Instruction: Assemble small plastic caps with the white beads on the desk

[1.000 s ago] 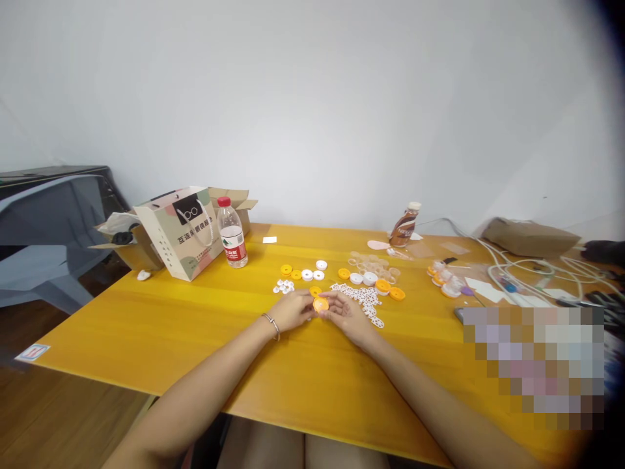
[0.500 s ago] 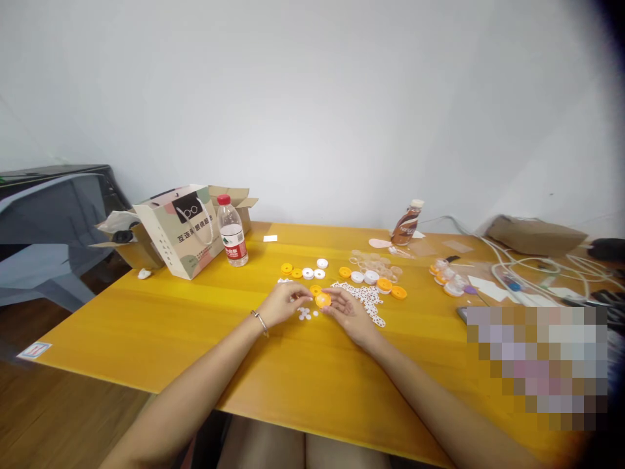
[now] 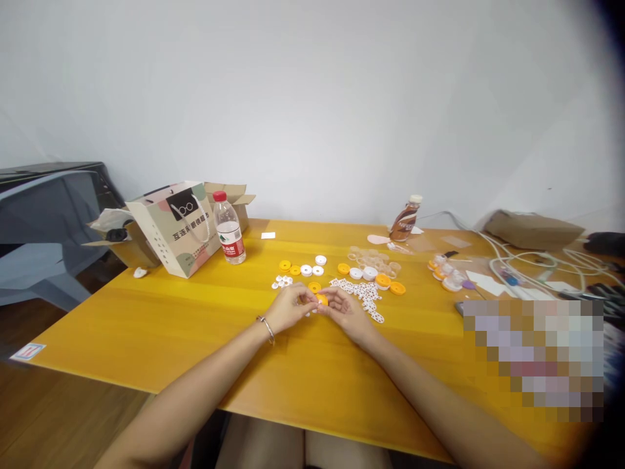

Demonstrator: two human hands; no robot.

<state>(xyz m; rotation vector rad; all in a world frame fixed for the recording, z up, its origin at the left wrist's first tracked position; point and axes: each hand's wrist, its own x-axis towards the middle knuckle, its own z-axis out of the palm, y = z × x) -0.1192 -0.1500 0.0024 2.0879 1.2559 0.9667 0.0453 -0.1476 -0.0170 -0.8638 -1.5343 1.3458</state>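
Note:
My right hand (image 3: 347, 315) grips a small round orange plastic cap (image 3: 323, 299) by its edge, thumb below and fingers behind. Against the cap's left side press the pinched thumb and fingertips of my left hand (image 3: 289, 309); what they hold, if anything, is too small to make out. Just beyond the cap lies another orange disc (image 3: 315, 286). Small white discs are partly hidden under my left fingers. White perforated pieces (image 3: 368, 298) spread beside my right hand, and a cluster of small white parts (image 3: 282, 282) lies past my left hand.
Orange and white rings (image 3: 306, 270) and clear plastic rings (image 3: 374, 258) lie farther back. A water bottle (image 3: 229, 231) and paper bag (image 3: 176, 228) stand left; a brown drink bottle (image 3: 406, 220) stands back right. Assembled pieces (image 3: 446, 275) and white cables (image 3: 502, 260) lie right.
My left hand has moved right, bringing its fingertips onto the orange cap. The cap has tilted in my right hand. The view has shifted slightly.

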